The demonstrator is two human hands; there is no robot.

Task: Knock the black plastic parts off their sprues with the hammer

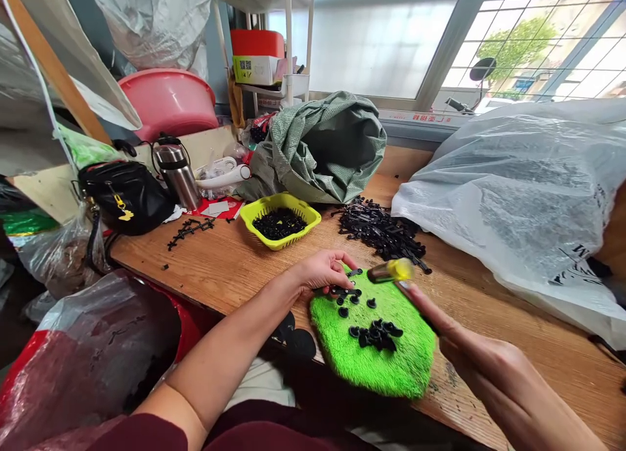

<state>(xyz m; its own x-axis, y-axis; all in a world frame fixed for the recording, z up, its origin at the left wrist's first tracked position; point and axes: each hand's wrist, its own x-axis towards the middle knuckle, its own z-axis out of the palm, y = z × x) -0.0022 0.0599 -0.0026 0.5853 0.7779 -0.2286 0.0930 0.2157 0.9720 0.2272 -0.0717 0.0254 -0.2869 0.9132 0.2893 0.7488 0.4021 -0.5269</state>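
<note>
My left hand (323, 270) is over the upper left part of a fuzzy green cloth (386, 366), its fingers pinched on a small black plastic piece (354, 272). Another black strip (345, 292) lies just below those fingertips. My right hand (464, 340) grips a small mallet, whose head (391, 270) has a yellow end and is somewhat blurred, raised above the cloth's upper part. The mallet's handle is mostly hidden by my fingers. A cluster of round black plastic parts (379, 334) lies on the cloth, with several single ones (343, 312) nearer my left hand.
A yellow-green basket (247, 224) holds small black parts. Right of it lies a heap of black strips (386, 232), in front of an open grey-green sack (288, 138). A large plastic bag (513, 184) covers the table's right. A thermos (177, 177) and black bag (130, 197) stand left.
</note>
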